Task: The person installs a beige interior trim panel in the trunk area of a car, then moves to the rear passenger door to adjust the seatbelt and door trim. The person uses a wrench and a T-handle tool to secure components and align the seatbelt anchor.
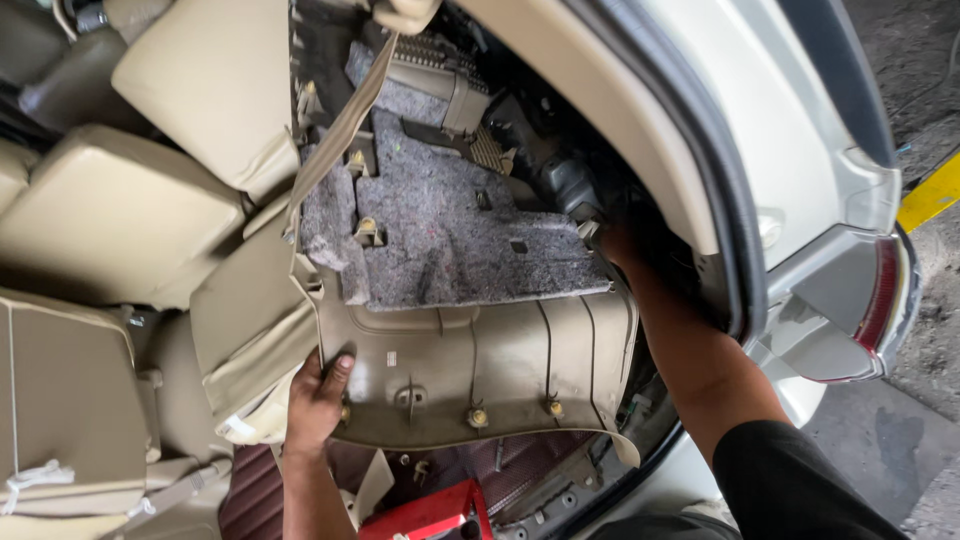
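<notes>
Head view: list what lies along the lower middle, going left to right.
Beige seat cushion → left hand → beige trim panel with grey felt backing → right forearm → red tail light → yellow floor stripe.

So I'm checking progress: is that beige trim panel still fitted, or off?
Off: the trim panel shows its felt-lined back and clips, with the left hand gripping its edge.
</notes>
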